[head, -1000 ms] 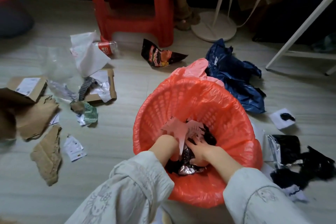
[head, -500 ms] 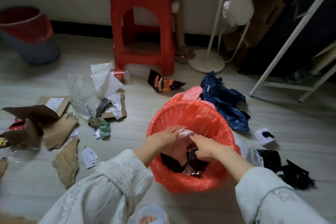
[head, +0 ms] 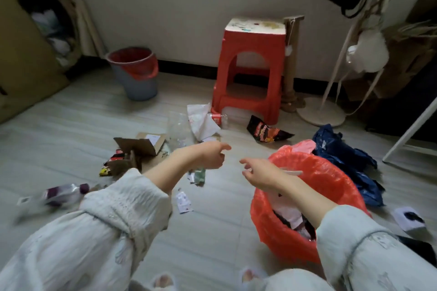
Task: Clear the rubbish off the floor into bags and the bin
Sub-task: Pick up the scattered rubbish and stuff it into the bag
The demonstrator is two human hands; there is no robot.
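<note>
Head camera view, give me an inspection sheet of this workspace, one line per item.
Surface: pale plank floor, litter across its middle.
Job's things: red-lined basket part filled; grey bin with red liner by the wall.
Clutter: torn cardboard, snack wrapper, plastic bottle, blue bag, paper scraps.
Hands: left hand and right hand raised, fingers loose, holding nothing.
Cables: nothing seen.
Surroundings: red stool, white stand base, wall behind.
</note>
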